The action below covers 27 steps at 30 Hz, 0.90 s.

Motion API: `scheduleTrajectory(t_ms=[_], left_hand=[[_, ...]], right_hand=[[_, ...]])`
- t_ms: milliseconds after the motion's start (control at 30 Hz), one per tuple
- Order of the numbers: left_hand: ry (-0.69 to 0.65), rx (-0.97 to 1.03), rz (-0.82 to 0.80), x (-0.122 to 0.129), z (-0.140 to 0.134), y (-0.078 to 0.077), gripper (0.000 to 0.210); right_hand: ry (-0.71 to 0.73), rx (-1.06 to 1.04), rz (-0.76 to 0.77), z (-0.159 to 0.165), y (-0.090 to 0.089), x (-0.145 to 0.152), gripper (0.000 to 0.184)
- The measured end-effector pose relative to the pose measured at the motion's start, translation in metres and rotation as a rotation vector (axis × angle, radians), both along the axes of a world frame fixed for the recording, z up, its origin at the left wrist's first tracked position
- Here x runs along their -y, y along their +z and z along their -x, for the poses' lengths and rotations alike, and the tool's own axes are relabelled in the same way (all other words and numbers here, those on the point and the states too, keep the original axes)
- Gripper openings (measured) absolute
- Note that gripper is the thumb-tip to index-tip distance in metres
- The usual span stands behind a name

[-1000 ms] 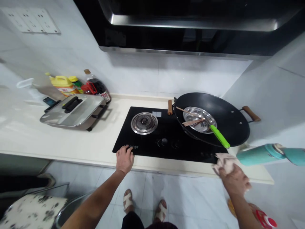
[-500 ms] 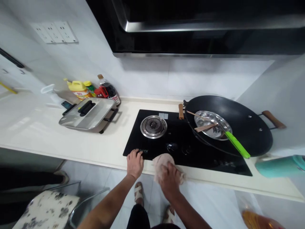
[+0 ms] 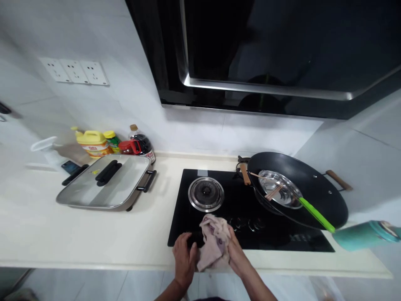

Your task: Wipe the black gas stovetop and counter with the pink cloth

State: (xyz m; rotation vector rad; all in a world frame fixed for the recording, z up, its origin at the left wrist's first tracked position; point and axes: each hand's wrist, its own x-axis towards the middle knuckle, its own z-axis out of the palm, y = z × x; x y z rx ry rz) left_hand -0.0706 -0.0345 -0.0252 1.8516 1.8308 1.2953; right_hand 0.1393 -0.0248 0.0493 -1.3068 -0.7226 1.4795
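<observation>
As the right hand [image 3: 235,251] grips a cloth [image 3: 214,243] over the front of the hob [image 3: 238,198], the left hand [image 3: 184,258] is loosely spread near the hob's front-left corner.

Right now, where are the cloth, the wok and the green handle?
Cloth [image 3: 214,241], head view: its crumpled middle.
Wok [image 3: 313,190], head view: its bare inner wall.
Green handle [image 3: 317,215], head view: midway along its length.

Cream counter [image 3: 147,236], black hob [image 3: 238,198], rectangular pan [image 3: 105,193] (lidded)
</observation>
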Motion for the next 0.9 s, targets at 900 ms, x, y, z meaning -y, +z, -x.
scheduleTrajectory(t_ms=[900], left_hand=[[-0.926,-0.254,0.157,-0.151,-0.120,0.048,0.038]], right_hand=[[-0.691,1.596,0.183,-0.169,-0.078,0.013,0.065]])
